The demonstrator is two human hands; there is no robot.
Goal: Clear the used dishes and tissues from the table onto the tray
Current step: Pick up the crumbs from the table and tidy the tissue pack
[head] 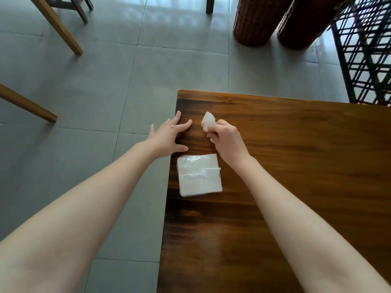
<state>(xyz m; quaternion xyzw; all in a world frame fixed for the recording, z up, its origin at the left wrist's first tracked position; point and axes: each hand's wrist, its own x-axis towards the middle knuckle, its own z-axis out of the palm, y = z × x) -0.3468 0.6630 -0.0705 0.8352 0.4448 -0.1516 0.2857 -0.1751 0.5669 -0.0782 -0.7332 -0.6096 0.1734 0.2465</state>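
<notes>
A crumpled white tissue (207, 122) pokes out of my right hand (227, 141), which is closed around it just above the dark wooden table (296, 166) near its far left corner. My left hand (168, 137) lies flat with fingers spread on the table's left edge, holding nothing. Just in front of both hands a square pack of white napkins (198, 175) in clear plastic lies on the table. No tray or dishes are in view.
Grey tiled floor (84, 102) lies to the left and beyond the table. Wooden chair legs (63, 28) stand at the far left, two wicker cylinders (260, 20) at the back right, and a black lattice screen (368, 53) at the right edge.
</notes>
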